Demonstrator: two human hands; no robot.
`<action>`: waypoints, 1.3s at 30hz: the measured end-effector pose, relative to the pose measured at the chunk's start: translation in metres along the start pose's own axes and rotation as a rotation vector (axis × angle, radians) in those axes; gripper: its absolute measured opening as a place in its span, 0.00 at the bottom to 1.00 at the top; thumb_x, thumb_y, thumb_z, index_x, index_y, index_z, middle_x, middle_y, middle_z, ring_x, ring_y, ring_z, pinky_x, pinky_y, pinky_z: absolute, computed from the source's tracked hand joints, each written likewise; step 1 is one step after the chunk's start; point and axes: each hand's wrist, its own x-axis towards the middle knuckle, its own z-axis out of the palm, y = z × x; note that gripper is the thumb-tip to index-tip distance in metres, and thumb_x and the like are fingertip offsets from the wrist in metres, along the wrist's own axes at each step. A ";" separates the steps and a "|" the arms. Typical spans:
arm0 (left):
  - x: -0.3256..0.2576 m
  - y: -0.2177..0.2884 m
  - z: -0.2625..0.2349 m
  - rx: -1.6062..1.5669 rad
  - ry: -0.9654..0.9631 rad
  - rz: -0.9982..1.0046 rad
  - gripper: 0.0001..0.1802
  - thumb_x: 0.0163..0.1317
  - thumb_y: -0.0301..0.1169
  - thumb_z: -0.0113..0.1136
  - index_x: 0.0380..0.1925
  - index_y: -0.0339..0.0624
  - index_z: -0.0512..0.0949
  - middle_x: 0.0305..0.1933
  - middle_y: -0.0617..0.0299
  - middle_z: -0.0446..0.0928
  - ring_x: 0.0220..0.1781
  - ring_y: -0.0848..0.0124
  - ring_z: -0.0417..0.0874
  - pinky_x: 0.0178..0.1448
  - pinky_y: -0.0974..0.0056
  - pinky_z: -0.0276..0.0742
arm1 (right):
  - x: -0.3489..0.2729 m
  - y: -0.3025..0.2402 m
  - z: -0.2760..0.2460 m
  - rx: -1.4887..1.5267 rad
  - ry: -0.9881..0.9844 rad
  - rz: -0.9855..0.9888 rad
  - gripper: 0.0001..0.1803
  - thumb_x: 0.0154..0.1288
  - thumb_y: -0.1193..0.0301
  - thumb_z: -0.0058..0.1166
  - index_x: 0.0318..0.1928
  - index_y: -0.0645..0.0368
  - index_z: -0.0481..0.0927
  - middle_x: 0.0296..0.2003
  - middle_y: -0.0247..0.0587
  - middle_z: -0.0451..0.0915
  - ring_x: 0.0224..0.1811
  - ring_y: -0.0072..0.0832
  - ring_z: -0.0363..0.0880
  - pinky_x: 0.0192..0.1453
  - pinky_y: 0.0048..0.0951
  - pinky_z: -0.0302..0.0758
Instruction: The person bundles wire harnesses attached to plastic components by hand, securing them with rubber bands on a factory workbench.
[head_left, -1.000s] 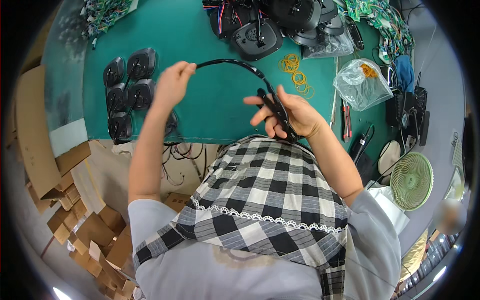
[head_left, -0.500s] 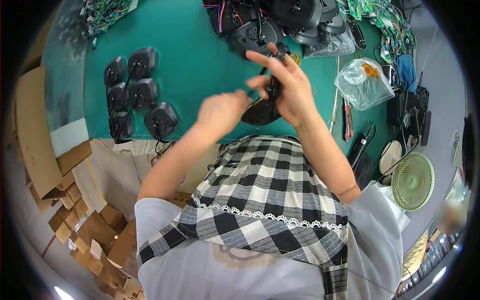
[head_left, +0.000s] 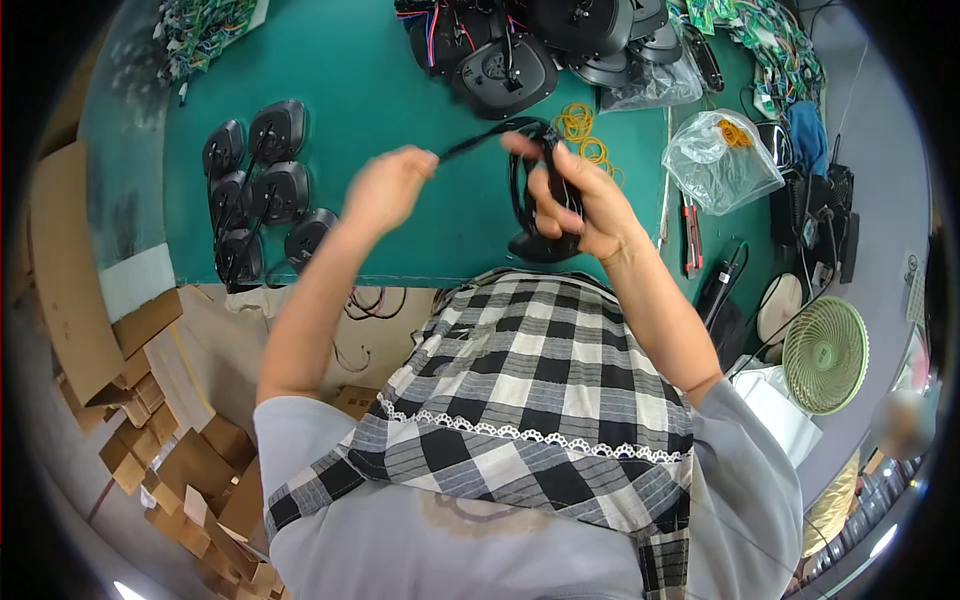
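My left hand [head_left: 385, 190], closed, pinches a black cable [head_left: 470, 143] and holds it stretched out to the left. The cable runs to my right hand [head_left: 590, 205], whose fingers are wrapped round a looped bundle of the same cable. Below that bundle, a black rounded housing [head_left: 543, 246] rests at the table's near edge, partly hidden by my right hand. Yellow rubber bands [head_left: 577, 122] lie just beyond my right hand.
Several black housings with cables [head_left: 280, 192] stand grouped at the left of the green table [head_left: 380, 90]. More housings [head_left: 505, 75] are piled at the back. A clear bag [head_left: 722, 165], a red cutter [head_left: 691, 238] and a green fan [head_left: 825, 355] are on the right.
My left hand has moved left and slightly up, drawing the cable out from my right hand. My right hand has turned and now closes round the cable loops; the rubber bands have come into view.
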 end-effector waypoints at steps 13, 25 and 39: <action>-0.020 0.127 -0.095 -0.164 -0.843 0.293 0.17 0.62 0.37 0.58 0.41 0.33 0.77 0.23 0.63 0.77 0.24 0.78 0.74 0.30 0.71 0.71 | 0.027 0.013 0.031 -1.575 0.278 0.135 0.31 0.69 0.45 0.38 0.49 0.65 0.72 0.17 0.44 0.77 0.23 0.39 0.80 0.39 0.36 0.78; -0.011 0.106 0.031 0.251 -0.226 0.133 0.14 0.61 0.35 0.53 0.37 0.35 0.67 0.26 0.42 0.78 0.32 0.46 0.81 0.36 0.46 0.76 | 0.038 -0.019 0.042 -0.223 0.405 -0.520 0.25 0.72 0.62 0.46 0.61 0.65 0.61 0.52 0.47 0.77 0.56 0.35 0.76 0.63 0.34 0.69; 0.035 0.029 -0.042 -0.595 -0.085 -0.172 0.20 0.69 0.46 0.50 0.29 0.41 0.77 0.18 0.72 0.65 0.21 0.82 0.61 0.24 0.70 0.57 | 0.002 -0.002 0.014 0.062 -0.266 0.057 0.49 0.66 0.34 0.29 0.64 0.70 0.61 0.10 0.31 0.67 0.05 0.19 0.62 0.26 0.29 0.77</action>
